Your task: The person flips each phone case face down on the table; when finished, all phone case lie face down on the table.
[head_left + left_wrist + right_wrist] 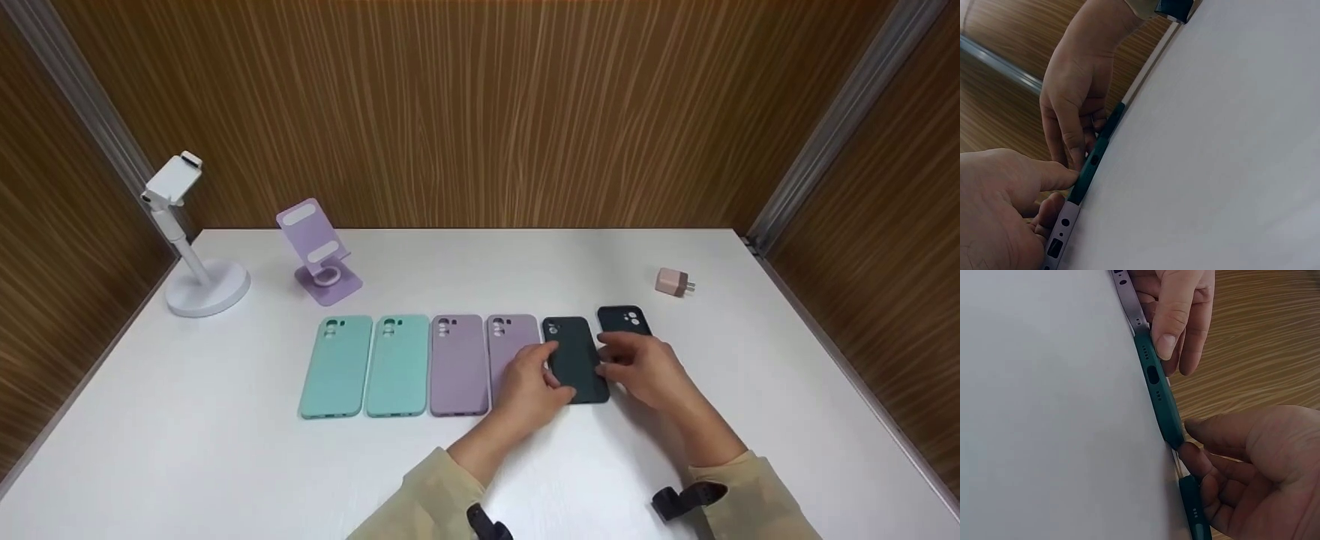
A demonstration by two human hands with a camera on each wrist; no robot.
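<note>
Several phone cases lie in a row on the white table (225,450): two mint (367,365), two lilac (457,364), then a dark green case (577,356) and a second dark case (621,318). My left hand (536,379) holds the dark green case at its near left corner, thumb along its left edge. My right hand (634,367) pinches its right edge and hides most of the second dark case. The left wrist view shows the case's edge (1092,163) between both hands' fingertips. In the right wrist view the case (1159,391) lies flat on the table.
A white phone stand (196,270) and a lilac folding stand (319,259) sit at the back left. A small pink charger plug (673,283) lies at the back right. Wood-panelled walls enclose the table on three sides.
</note>
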